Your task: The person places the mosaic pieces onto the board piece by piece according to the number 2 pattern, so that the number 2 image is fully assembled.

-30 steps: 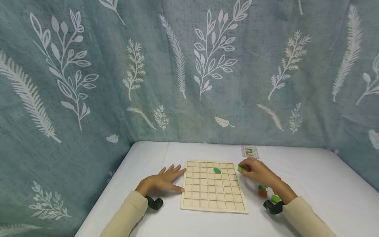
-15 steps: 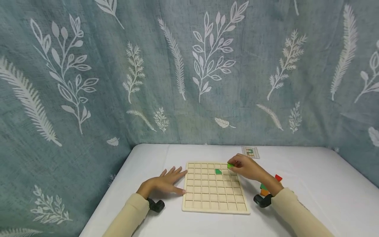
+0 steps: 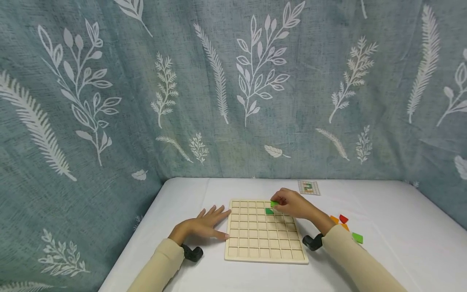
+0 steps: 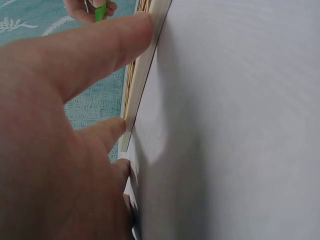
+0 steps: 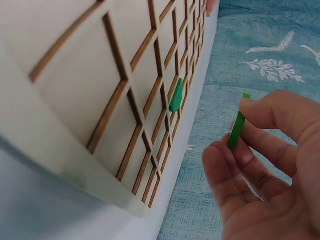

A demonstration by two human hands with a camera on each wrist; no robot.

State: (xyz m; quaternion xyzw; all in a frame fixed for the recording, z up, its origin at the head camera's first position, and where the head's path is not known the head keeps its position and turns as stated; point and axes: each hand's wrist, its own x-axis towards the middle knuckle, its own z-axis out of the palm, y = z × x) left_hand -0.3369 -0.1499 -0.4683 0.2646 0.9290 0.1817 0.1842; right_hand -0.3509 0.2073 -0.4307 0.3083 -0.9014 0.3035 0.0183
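A pale wooden grid board (image 3: 266, 233) lies on the white table, divided into small square cells. One dark green tile (image 3: 269, 211) with a rounded corner sits in a cell near its far side. Above the far right part of the board, my right hand (image 3: 292, 202) pinches a light green tile (image 5: 238, 127) between thumb and fingers; the right wrist view shows it held off the board. My left hand (image 3: 200, 225) has its fingers spread, with thumb and index fingertips touching the board's left edge, as the left wrist view also shows.
Right of the board lie loose tiles: a red tile (image 3: 343, 219), a light green tile (image 3: 357, 237) and orange tiles (image 3: 344, 227), partly behind the right forearm. A pattern card (image 3: 308, 187) lies at the back right. A leaf-printed curtain (image 3: 233, 101) hangs behind the table.
My right hand has moved left with the light green tile, from beside the board to over its far part. The left hand keeps its place at the edge.
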